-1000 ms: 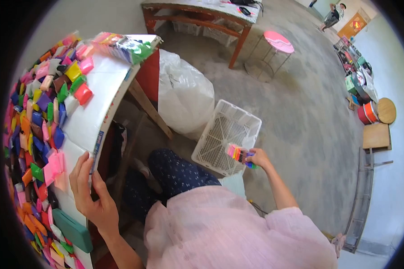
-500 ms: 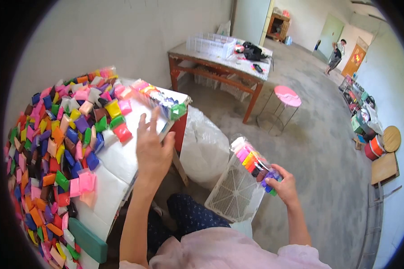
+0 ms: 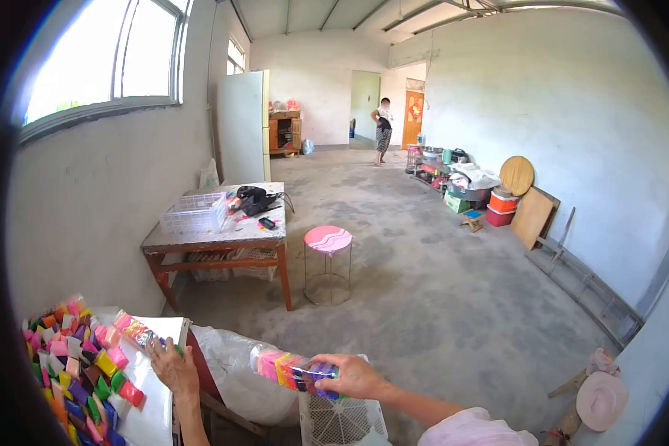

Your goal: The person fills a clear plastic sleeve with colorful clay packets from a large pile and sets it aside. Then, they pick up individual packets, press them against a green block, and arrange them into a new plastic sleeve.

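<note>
The right hand (image 3: 342, 375) clasps one end of a clear pack (image 3: 279, 366) — the rest juts left of that grip, above a white basket (image 3: 342, 424). The left hand (image 3: 175, 366) meets a second pack (image 3: 131, 328) — whether grasping, I cannot tell.

Clear, glossy plastic film wraps 2 packs (image 3: 279, 369) of bright pieces; the desk (image 3: 150, 409) shows a smooth white top, the bag (image 3: 238, 372) crinkled translucent plastic, the crate (image 3: 338, 424) plastic mesh (slightly matt), the floor (image 3: 431, 275) mottled concrete.
</note>
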`<control>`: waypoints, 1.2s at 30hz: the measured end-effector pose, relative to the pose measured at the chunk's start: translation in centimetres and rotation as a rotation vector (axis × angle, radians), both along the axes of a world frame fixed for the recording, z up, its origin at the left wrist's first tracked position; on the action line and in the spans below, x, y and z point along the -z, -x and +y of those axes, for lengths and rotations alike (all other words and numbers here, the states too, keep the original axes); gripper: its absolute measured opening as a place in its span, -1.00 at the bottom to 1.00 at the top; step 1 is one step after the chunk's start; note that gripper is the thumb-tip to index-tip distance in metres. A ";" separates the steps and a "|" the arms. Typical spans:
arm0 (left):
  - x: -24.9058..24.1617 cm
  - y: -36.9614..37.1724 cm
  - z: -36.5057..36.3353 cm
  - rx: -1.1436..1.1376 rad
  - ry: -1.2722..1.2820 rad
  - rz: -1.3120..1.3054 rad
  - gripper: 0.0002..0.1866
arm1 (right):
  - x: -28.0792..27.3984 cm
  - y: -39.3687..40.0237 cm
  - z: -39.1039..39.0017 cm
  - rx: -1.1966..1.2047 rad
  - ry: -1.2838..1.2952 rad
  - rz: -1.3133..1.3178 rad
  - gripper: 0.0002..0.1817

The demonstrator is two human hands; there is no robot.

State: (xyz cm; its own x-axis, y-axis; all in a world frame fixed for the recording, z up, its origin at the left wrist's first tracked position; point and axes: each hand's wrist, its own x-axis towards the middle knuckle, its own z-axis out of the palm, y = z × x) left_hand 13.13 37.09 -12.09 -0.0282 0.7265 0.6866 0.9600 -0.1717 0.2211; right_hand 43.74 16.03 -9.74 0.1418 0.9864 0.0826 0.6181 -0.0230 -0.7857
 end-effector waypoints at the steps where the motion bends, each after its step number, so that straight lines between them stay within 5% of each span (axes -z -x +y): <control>1: -0.7 -0.1 -0.6 -0.043 0.028 -0.025 -0.46 | -0.2 0.1 -0.1 0.000 -0.007 -0.022 -0.37; 5: -1.3 0.5 -1.6 -0.136 -0.006 -0.058 -0.50 | -1.2 0.4 -0.5 -0.014 -0.017 -0.065 -0.38; 12: -0.5 2.6 -0.8 -0.374 -0.073 0.119 -0.27 | -1.3 0.9 -0.6 -0.015 -0.071 -0.052 -0.39; 18: 0.2 4.0 0.0 -0.382 0.016 0.014 -0.10 | -2.7 1.4 -0.5 -0.028 -0.111 -0.112 -0.37; 27: -1.5 4.8 -1.0 -0.320 0.252 -0.106 -0.19 | -6.8 3.7 2.1 -0.122 -0.263 -0.137 -0.41; 30: -2.9 5.9 -1.1 -0.268 0.271 -0.280 -0.31 | -7.7 5.3 4.1 -0.154 -0.323 -0.079 -0.40; 33: 3.1 11.6 4.6 0.244 0.054 -0.834 -0.46 | -8.1 7.4 6.5 -0.175 -0.368 -0.010 -0.42; 36: 2.2 11.9 2.1 0.305 0.137 -1.374 -0.56 | -7.3 9.9 9.5 -0.180 -0.444 0.043 -0.43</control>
